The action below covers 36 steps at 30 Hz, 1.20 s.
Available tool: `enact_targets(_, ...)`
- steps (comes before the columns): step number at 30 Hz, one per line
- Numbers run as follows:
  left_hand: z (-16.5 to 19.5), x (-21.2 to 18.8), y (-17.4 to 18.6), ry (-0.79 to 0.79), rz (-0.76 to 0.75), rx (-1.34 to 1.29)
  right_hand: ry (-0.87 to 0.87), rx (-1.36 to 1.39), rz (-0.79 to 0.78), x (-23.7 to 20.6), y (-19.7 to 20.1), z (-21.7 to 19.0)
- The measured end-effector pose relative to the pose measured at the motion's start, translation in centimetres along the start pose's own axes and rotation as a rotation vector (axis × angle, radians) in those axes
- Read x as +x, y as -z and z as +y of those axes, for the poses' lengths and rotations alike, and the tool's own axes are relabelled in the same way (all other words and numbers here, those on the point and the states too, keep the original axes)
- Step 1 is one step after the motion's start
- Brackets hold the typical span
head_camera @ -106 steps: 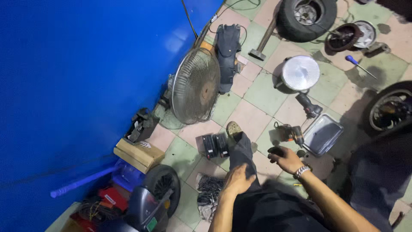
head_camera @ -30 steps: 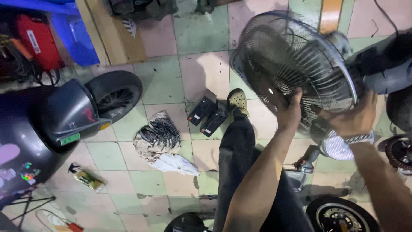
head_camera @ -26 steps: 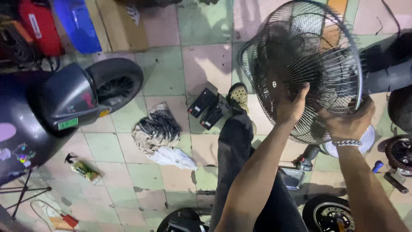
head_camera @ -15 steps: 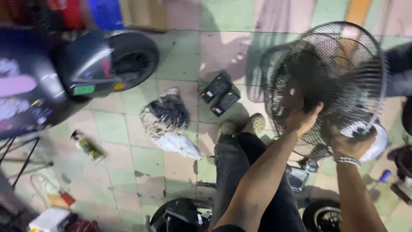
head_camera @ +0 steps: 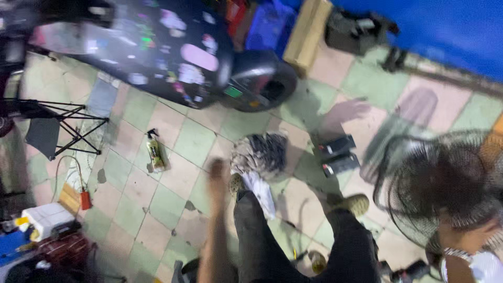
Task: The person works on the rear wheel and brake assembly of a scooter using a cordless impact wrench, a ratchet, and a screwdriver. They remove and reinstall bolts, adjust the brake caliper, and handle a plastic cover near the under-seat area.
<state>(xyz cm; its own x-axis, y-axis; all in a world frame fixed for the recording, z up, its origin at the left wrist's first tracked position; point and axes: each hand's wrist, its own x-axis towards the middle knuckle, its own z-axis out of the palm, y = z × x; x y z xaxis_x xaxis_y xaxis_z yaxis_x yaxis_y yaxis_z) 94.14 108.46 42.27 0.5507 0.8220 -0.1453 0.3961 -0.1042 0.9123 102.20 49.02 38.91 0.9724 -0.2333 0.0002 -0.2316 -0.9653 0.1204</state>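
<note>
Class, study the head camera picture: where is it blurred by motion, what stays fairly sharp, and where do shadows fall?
Head view: the left hand is smeared to a streak; the round black wire fan guard and the right hand gripping it are soft; the green spray bottle reads fairly clear; a hand-shaped shadow and a fan shadow lie on the pink and green tiled floor.

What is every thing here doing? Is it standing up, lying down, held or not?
fan guard: round wire cage, tilted, held at its lower edge.
right hand: gripping the fan guard.
left hand: blurred, holding nothing.
spray bottle: lying on its side on the tiles.
rag pile: heaped loose on the floor.
two black boxes: lying side by side.
scooter: standing upright.
folding stand: opened out.
</note>
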Motion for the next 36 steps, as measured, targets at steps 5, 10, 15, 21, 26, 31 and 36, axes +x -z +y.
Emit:
enact_targets(5, 15.5, 19.7, 22.6, -0.265, 0.437, -0.559, 0.020, 0.445, -0.480, -7.1, 2.5, -15.7)
enact_targets(10, 23.0, 29.1, 24.1, -0.222, 0.010, -0.212, 0.652, 0.217, -0.385, -15.9, 5.3, -35.7)
enact_targets(15, 27.6, 25.9, 24.7, -0.354, -0.031, 0.031, 0.453, 0.655, -0.817, -20.2, 11.5, -54.8)
enact_targets(21, 30.1, 26.5, 28.0, -0.442, -0.265, 0.031, 0.703, 0.639, -0.756, -19.5, 16.3, -71.0)
enact_targets(26, 18.5, 33.6, 30.0, -0.504, -0.639, -0.199, 0.656, 0.672, -0.808, -18.0, 16.7, -84.1)
enact_targets(31, 7.5, 46.2, 30.3, 0.074, -0.663, 0.131, 0.426, 0.599, -0.948, -16.5, 18.7, -97.0)
enact_targets(36, 0.2, 56.9, 28.9, 0.068, -0.731, 0.182, 0.035, 0.740, -0.829, -14.9, 21.0, -103.2)
